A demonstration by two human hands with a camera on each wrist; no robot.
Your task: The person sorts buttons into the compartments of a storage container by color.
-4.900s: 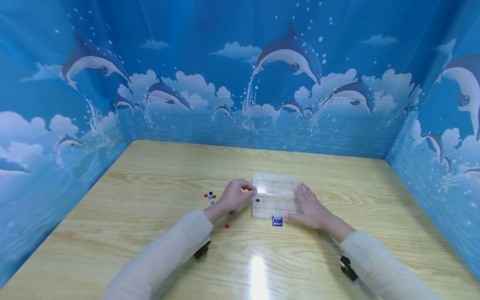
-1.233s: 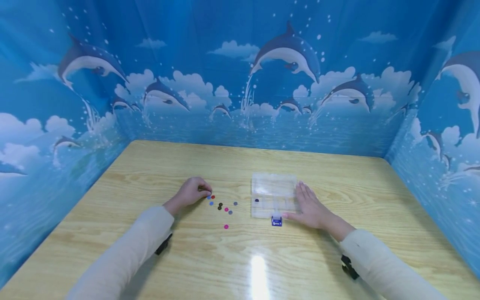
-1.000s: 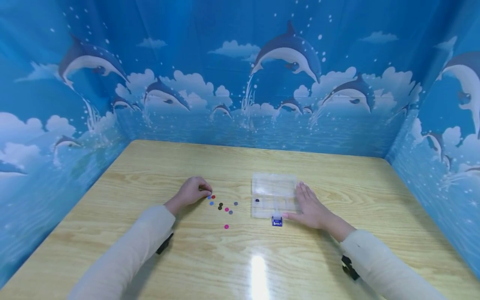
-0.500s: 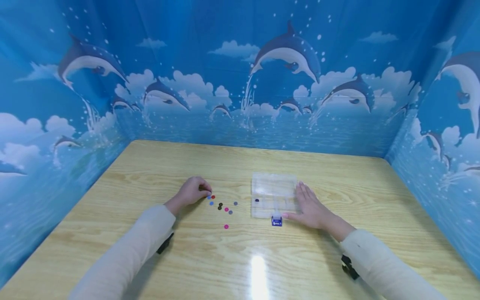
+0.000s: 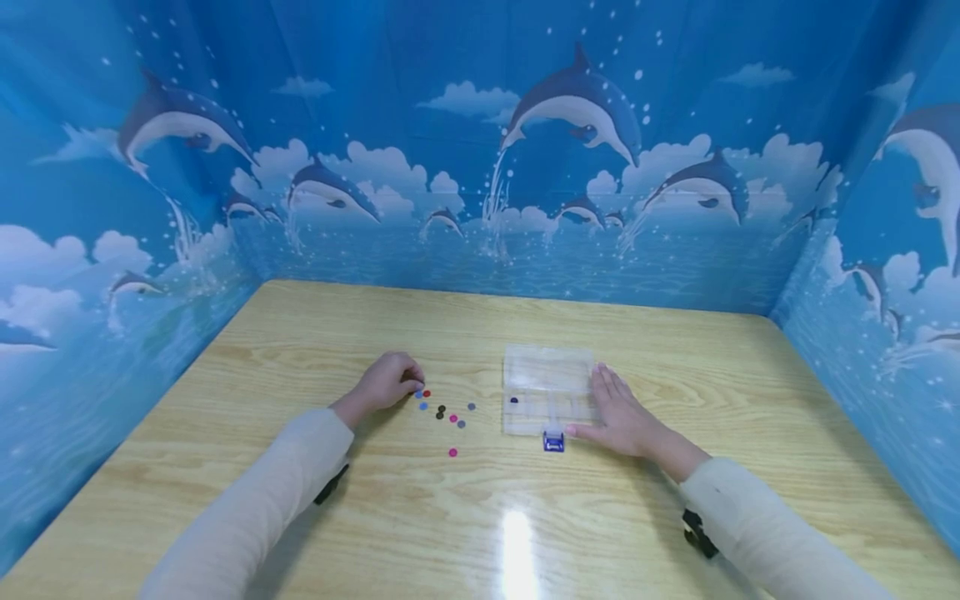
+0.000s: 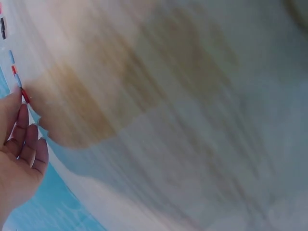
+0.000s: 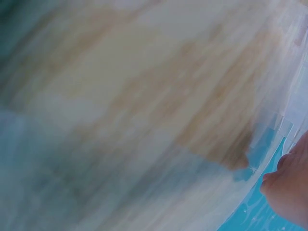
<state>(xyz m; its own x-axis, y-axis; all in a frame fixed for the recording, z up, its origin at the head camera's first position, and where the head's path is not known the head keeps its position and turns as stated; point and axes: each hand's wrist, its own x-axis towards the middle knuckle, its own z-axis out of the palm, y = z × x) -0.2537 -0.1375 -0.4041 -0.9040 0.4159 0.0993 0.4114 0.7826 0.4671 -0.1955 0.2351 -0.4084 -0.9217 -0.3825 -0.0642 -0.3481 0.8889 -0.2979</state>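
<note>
In the head view, at centre, the right hand point(image 5: 621, 415) lies flat with fingers straight along the right edge of a clear plastic box point(image 5: 549, 367), its thumb at the front edge, probably to stop the light case sliding. The lid is laid back; one dark disc point(image 5: 514, 401) sits at the left end of the divided tray, and a glossy blue clasp point(image 5: 553, 442) juts from the front. Left of centre, the left hand point(image 5: 382, 382) bends over small round discs point(image 5: 453, 418), pink, blue, grey, red and dark, lying flat on a wood-grained table point(image 5: 420, 525), perhaps spread out so each can be lifted singly. In the left wrist view, at the left edge, thumb and forefinger narrow to a pinch at a thin red disc point(image 6: 25, 96); I cannot tell whether it is gripped. In the right wrist view, the right hand shows only partly at lower right, beside smooth transparent plastic.
</note>
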